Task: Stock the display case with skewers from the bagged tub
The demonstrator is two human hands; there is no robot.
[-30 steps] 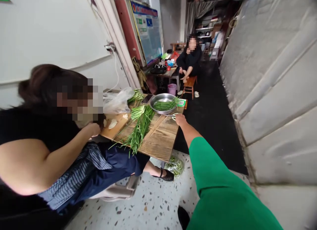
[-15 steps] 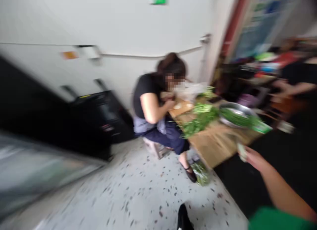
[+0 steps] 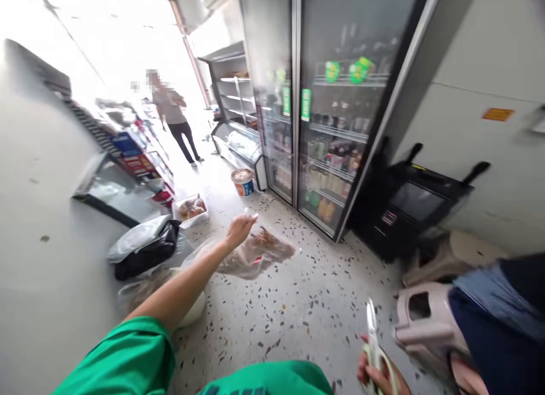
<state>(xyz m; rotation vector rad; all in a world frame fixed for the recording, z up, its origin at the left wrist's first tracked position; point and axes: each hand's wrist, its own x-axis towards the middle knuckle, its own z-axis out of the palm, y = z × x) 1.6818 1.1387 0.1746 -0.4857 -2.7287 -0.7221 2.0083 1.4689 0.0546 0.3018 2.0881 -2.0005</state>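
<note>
My right hand (image 3: 377, 375) is low at the bottom edge, closed around the pale handles of a pair of scissors (image 3: 372, 332) whose blades point upward. My left arm in a green sleeve stretches out over the speckled floor. My left hand (image 3: 239, 229) holds nothing; its fingers are extended just above a clear plastic bag (image 3: 259, 253) with brownish contents lying on the floor. The hand is not touching the bag.
Glass-door drink fridges (image 3: 332, 128) stand ahead, a black machine (image 3: 415, 199) beside them. A pink plastic stool (image 3: 430, 321) and a seated person's dark trousers (image 3: 498, 321) are at right. Black and white bags (image 3: 142, 247), a food tray (image 3: 191, 209) and a bucket (image 3: 242, 182) sit on the floor. A person (image 3: 174, 120) stands in the bright doorway.
The view has swung left, away from the wooden table with greens. My right hand has come back from the table holding the scissors. My left arm has come into view.
</note>
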